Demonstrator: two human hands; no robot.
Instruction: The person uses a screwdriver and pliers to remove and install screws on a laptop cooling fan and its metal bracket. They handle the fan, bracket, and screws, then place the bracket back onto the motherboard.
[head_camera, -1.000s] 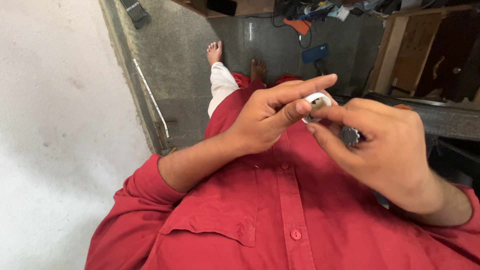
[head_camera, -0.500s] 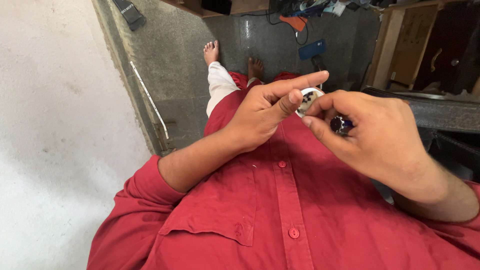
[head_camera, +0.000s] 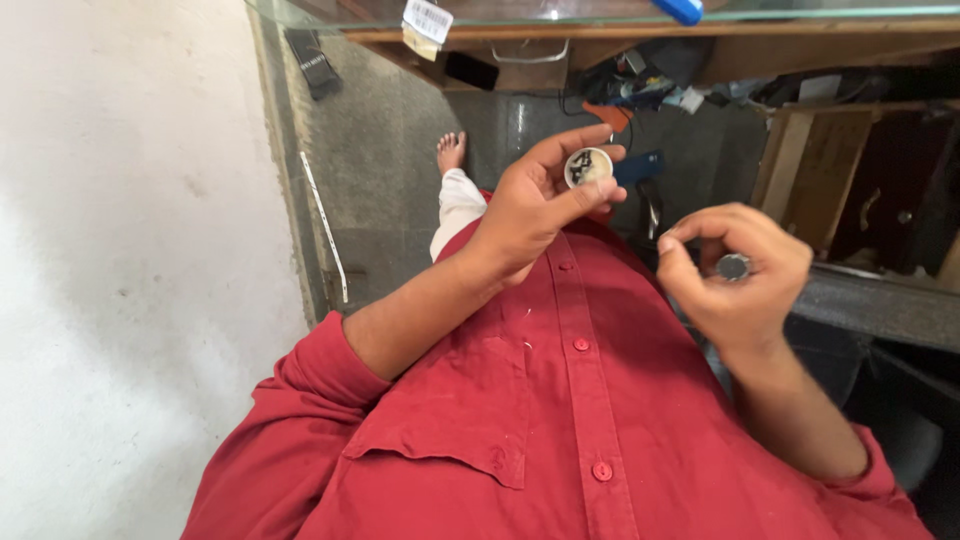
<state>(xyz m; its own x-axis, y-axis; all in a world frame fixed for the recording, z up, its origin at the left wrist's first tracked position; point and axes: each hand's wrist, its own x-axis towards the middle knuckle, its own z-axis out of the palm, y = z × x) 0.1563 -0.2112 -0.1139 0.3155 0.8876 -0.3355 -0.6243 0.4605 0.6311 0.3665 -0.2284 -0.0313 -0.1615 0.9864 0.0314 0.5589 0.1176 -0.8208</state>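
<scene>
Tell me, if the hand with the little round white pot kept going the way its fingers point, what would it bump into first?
The left hand holding the small round container points up and forward, so probably the glass tabletop's edge, though depth is hard to judge.

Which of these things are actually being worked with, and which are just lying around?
In hand:
- small round white container, open, dark bits inside, held by the left hand
- small dark round piece, held in the right hand

Lying about:
- blue object on the floor
- white rod by the wall
- wooden frame
- glass tabletop above
</scene>
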